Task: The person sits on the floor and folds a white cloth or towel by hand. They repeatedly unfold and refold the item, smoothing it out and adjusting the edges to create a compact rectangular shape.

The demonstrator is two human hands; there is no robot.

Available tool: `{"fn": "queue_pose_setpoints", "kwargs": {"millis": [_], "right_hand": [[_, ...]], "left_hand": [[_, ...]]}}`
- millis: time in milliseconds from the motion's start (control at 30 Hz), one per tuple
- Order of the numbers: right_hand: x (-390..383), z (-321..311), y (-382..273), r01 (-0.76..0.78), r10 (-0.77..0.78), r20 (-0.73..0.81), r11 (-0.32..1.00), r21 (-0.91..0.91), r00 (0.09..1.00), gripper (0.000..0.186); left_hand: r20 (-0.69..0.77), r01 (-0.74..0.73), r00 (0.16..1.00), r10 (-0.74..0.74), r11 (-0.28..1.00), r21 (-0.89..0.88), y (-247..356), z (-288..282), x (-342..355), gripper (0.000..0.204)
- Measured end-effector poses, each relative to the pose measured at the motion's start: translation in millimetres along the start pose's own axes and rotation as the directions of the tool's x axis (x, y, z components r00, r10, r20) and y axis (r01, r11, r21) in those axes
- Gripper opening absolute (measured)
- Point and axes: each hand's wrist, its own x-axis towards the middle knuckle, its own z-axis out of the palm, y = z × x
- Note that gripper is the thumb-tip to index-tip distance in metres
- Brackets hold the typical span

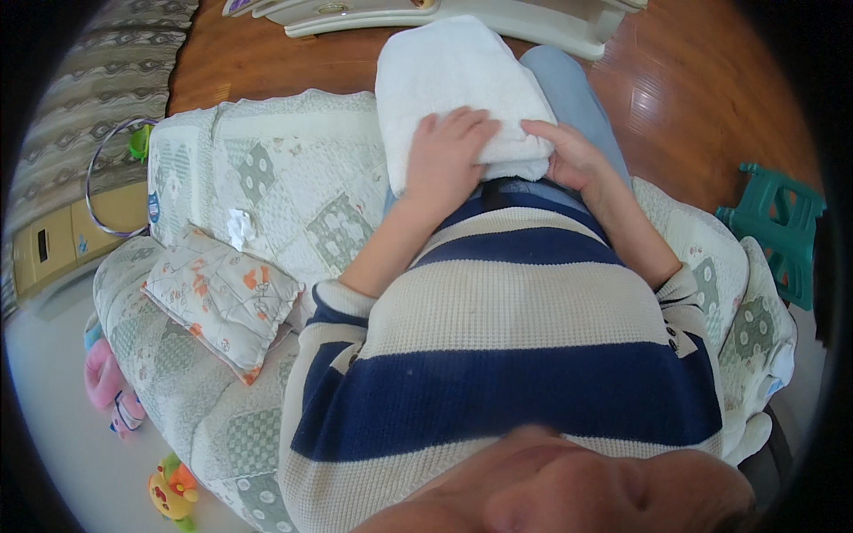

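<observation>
A thick white folded towel (458, 84) lies across my lap. My left hand (451, 151) rests flat on the towel near its lower edge, the fingers stretched out and slightly apart. At the towel's near right corner, my right hand (569, 155) pinches the cloth. Its thumb lies along the top and its other fingers are mostly hidden below the edge. Blue jeans (573, 98) show to the right of the towel.
I sit on a sofa draped with a patchwork quilt (275, 160). To my left are a floral cushion (227, 298) and a crumpled white tissue (240, 226). A green plastic stool (777, 226) stands at right. Ahead, a white furniture base (444, 18) meets the wooden floor (684, 107).
</observation>
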Motion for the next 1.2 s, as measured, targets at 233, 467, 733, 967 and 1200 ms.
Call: {"fn": "queue_pose_setpoints", "kwargs": {"millis": [233, 467, 733, 967, 1200], "right_hand": [[-3.4, 16.3, -6.1, 0.123, -0.124, -0.002, 0.981, -0.149, 0.992, 0.060], [12.0, 28.4, -30.1, 0.303, -0.300, 0.056, 0.916, -0.264, 0.952, 0.052], [-8.7, 82.2, -145.0, 0.648, -0.623, 0.185, 0.708, -0.281, 0.760, 0.044], [-106.3, 15.2, -66.9, 0.348, -0.443, -0.012, 0.721, -0.599, 0.897, 0.047], [-121.4, -11.9, 17.7, 0.163, -0.279, -0.320, 0.925, -0.344, 0.905, 0.061]], "left_hand": [[-0.142, 0.587, 0.800, -0.583, 0.809, -0.019, -30.0, -26.9, -36.9, 0.059], [0.071, 0.594, 0.803, -0.591, 0.787, -0.167, -51.5, -37.5, -48.3, 0.058], [-0.411, 0.247, 0.866, -0.286, 0.958, -0.146, -49.8, -121.5, 73.1, 0.037], [0.014, 0.262, 0.965, -0.264, 0.963, 0.058, 7.5, -82.8, -1.1, 0.065], [0.104, 0.171, 0.982, -0.156, 0.974, -0.150, 6.9, -13.1, -50.7, 0.060]]}}
